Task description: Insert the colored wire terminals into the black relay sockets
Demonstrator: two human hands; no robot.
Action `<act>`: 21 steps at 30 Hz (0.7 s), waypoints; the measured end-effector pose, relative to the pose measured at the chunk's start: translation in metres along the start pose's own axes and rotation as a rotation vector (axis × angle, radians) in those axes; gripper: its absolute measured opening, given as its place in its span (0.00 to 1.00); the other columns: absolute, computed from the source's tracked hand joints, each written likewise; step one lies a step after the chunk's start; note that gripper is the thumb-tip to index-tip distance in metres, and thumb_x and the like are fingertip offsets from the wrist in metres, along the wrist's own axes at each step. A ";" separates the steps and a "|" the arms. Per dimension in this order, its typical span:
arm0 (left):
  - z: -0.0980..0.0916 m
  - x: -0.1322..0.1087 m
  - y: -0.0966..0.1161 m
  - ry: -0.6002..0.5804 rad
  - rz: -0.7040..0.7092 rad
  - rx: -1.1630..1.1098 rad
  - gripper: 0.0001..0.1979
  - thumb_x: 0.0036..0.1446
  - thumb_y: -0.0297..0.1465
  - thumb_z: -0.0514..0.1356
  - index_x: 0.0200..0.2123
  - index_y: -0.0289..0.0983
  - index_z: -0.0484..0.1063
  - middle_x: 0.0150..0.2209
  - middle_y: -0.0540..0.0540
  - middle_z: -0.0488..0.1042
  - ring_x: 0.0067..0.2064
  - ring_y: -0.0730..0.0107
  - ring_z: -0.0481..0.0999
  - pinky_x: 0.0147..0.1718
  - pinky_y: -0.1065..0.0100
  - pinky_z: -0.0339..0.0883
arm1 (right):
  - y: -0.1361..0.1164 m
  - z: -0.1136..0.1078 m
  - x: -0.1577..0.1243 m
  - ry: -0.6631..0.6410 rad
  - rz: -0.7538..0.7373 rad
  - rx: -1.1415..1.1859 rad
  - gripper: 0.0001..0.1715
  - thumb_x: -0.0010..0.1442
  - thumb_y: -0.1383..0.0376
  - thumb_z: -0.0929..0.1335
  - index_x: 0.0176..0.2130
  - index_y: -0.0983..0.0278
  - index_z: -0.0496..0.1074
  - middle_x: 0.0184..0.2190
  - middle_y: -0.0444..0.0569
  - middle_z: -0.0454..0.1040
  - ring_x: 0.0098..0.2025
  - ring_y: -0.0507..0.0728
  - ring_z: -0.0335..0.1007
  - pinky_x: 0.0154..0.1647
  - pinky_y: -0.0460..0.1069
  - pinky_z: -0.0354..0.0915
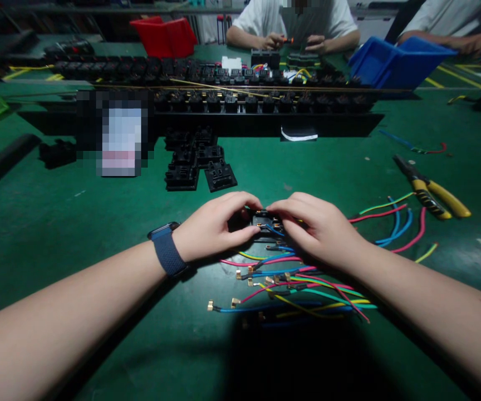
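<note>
Between my two hands is a small black plastic socket module (261, 223) with brass contacts and a blue wire in it. My left hand (219, 220) grips its left side between thumb and fingers. My right hand (311, 220) closes on its right side, with the fingertips at the upper edge; part of the module is hidden beneath it. Red, blue and yellow-green wires (315, 289) with brass terminals lie loose on the table just below. Further wire ends (399, 223) stick out to the right, past my right wrist.
Several black modules (182, 175) lie ahead, before a long black rack (224, 123) of similar parts. Yellow-handled pliers (436, 195) rest at right. A red bin (163, 36) and a blue bin (399, 61) stand farther back. Across the table, a co-worker's hands (276, 42) hold something orange-tipped.
</note>
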State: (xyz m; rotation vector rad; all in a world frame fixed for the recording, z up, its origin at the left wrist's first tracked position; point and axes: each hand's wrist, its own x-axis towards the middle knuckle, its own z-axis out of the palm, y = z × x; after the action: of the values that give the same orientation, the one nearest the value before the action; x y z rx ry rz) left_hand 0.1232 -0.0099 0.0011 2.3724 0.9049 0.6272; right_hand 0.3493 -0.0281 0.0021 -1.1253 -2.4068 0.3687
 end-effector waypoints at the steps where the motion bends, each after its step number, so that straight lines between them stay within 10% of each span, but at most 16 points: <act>1: 0.000 0.000 0.000 0.000 0.000 0.001 0.15 0.58 0.36 0.59 0.46 0.37 0.66 0.42 0.48 0.73 0.42 0.71 0.72 0.42 0.69 0.67 | 0.000 0.000 0.000 -0.002 0.000 0.001 0.16 0.61 0.70 0.61 0.47 0.65 0.72 0.35 0.49 0.72 0.37 0.55 0.68 0.39 0.50 0.64; 21: -0.001 0.001 0.001 -0.006 -0.005 0.003 0.14 0.58 0.35 0.59 0.46 0.36 0.66 0.42 0.48 0.73 0.41 0.70 0.72 0.42 0.69 0.67 | 0.001 0.001 0.000 -0.001 -0.002 0.007 0.16 0.61 0.70 0.61 0.46 0.64 0.72 0.35 0.49 0.72 0.38 0.55 0.68 0.38 0.50 0.64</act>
State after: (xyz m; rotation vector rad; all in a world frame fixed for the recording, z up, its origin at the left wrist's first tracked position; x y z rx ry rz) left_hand 0.1236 -0.0096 0.0022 2.3722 0.9099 0.6171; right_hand 0.3496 -0.0275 0.0012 -1.1205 -2.4052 0.3765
